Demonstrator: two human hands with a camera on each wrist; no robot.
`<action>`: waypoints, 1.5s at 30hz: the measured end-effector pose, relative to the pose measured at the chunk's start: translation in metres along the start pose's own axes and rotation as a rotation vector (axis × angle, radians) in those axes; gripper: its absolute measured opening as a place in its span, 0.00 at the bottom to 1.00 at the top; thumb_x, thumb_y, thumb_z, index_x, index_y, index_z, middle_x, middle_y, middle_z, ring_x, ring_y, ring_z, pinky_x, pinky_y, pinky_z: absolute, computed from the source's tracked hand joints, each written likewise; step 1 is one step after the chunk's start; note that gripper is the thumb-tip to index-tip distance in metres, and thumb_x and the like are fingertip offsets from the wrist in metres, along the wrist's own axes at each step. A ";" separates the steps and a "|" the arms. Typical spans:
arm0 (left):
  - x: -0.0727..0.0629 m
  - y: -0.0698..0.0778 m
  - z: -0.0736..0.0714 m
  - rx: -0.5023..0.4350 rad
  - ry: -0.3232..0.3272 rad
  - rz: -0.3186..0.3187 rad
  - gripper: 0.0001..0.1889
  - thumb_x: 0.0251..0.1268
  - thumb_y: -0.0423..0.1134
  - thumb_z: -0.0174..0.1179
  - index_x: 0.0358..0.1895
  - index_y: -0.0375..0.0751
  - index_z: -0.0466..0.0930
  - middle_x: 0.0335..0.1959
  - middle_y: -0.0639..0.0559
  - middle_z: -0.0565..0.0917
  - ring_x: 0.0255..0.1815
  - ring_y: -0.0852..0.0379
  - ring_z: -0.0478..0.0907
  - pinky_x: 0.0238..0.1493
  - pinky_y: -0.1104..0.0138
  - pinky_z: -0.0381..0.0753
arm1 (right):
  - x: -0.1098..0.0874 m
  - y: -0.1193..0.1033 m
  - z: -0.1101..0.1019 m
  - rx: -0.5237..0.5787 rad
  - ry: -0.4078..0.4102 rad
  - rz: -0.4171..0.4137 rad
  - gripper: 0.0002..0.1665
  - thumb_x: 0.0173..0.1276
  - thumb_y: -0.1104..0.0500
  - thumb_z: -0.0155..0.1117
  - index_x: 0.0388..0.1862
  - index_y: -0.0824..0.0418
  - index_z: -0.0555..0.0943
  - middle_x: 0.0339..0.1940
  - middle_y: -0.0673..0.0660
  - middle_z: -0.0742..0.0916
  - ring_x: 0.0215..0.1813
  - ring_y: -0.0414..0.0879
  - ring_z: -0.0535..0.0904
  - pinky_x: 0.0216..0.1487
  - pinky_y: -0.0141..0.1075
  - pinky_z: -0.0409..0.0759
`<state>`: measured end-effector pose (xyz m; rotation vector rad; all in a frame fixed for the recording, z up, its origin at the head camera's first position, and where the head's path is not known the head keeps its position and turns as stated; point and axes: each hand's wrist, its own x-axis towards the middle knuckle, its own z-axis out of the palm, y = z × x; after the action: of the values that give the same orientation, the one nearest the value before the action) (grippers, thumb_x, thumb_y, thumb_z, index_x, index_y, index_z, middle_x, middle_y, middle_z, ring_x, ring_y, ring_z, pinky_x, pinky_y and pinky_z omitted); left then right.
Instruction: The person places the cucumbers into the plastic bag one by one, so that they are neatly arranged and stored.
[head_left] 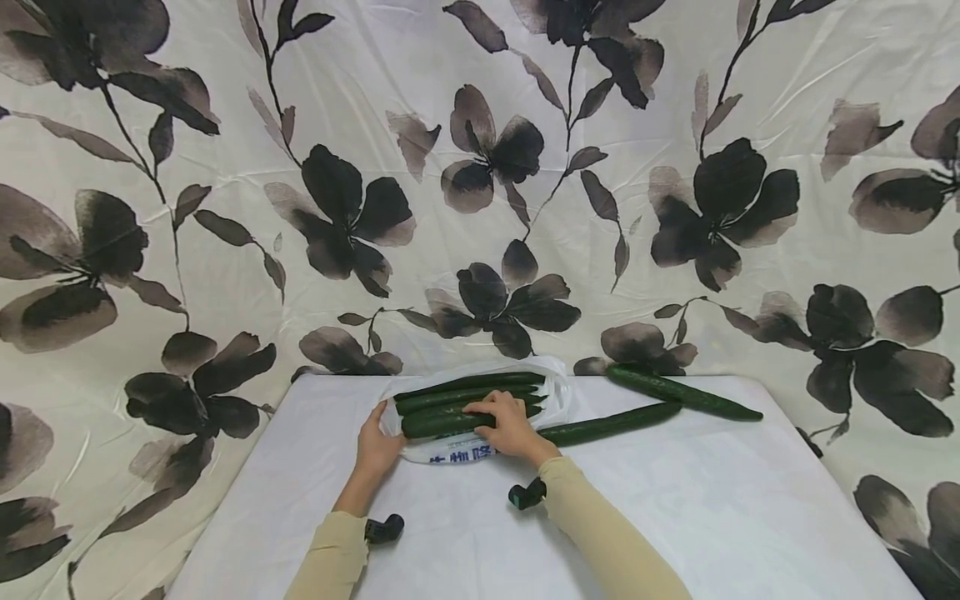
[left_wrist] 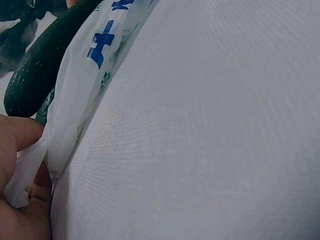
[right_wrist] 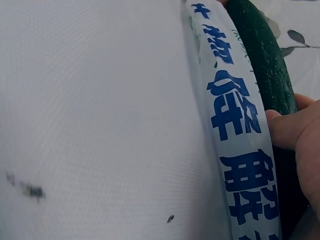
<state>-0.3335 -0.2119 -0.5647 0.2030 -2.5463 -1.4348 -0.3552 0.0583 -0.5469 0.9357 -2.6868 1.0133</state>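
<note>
Several long dark green cucumbers (head_left: 468, 390) lie side by side in a thin white plastic bag (head_left: 557, 387) with blue lettering. At the bag's left end my left hand (head_left: 378, 446) pinches its edge; in the left wrist view the film (left_wrist: 32, 162) runs between thumb and fingers. My right hand (head_left: 512, 427) reaches over the bag and grips the nearest cucumber (head_left: 435, 423), fingers over its top and thumb on the near side. In the right wrist view, that cucumber (right_wrist: 265, 55) lies just behind the bag's printed side (right_wrist: 235, 105).
To the right of the bag, one loose cucumber (head_left: 611, 423) lies on the white-covered table (head_left: 450, 533). Another cucumber (head_left: 686, 393) lies slanted farther back, meeting its end. A flower-patterned cloth (head_left: 487, 233) hangs behind the table. Small dark specks (right_wrist: 35, 191) mark the tablecloth.
</note>
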 end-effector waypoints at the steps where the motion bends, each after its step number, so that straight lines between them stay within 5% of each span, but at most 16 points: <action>1: 0.000 -0.001 0.000 0.002 0.000 -0.002 0.43 0.46 0.24 0.62 0.72 0.28 0.57 0.68 0.26 0.64 0.70 0.31 0.57 0.69 0.45 0.57 | 0.000 0.000 0.000 -0.001 0.000 0.003 0.21 0.66 0.59 0.67 0.58 0.44 0.81 0.44 0.47 0.75 0.44 0.44 0.66 0.49 0.45 0.59; 45: 0.001 0.001 -0.002 0.005 -0.056 -0.035 0.42 0.49 0.24 0.56 0.74 0.30 0.55 0.70 0.28 0.61 0.72 0.33 0.55 0.69 0.45 0.57 | -0.001 0.005 0.009 -0.053 0.004 0.068 0.19 0.64 0.54 0.70 0.54 0.44 0.85 0.35 0.48 0.66 0.40 0.47 0.58 0.43 0.46 0.52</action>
<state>-0.3337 -0.2134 -0.5630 0.2124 -2.6032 -1.4672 -0.3565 0.0554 -0.5567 0.8371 -2.7450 0.9505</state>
